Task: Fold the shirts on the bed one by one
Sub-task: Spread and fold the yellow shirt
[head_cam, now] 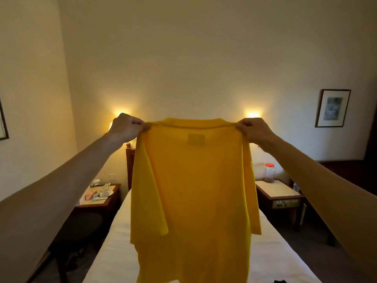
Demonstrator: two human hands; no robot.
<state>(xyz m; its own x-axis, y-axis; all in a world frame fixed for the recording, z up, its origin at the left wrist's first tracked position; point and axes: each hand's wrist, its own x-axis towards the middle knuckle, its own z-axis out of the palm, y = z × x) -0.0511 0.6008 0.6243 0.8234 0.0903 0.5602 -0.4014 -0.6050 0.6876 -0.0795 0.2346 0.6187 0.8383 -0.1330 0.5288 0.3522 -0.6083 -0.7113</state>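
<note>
- Plainly the shirt (193, 190) is soft and light: yellow cloth that hangs limp, its sleeves drooping at both sides, with nothing stiff in it. It should drape and crease wherever it is let go, so I judge it wants laying flat before any fold.
- It hangs in the air above the bed (114, 237), held up by its shoulders, collar at the top; its lower hem runs out of view at the near edge.
- Left hand (126, 127) pinches the left shoulder seam, fingers curled tight on the cloth.
- Right hand (253, 129) pinches the right shoulder seam the same way.
- Those two shoulder points look like the right hold: they spread the body evenly. A single-handed grip would likely let it bunch.
- A square label (196, 138) shows faintly through the cloth below the collar; no writing on it can be read.
- No brand or print is visible elsewhere on the shirt.
</note>
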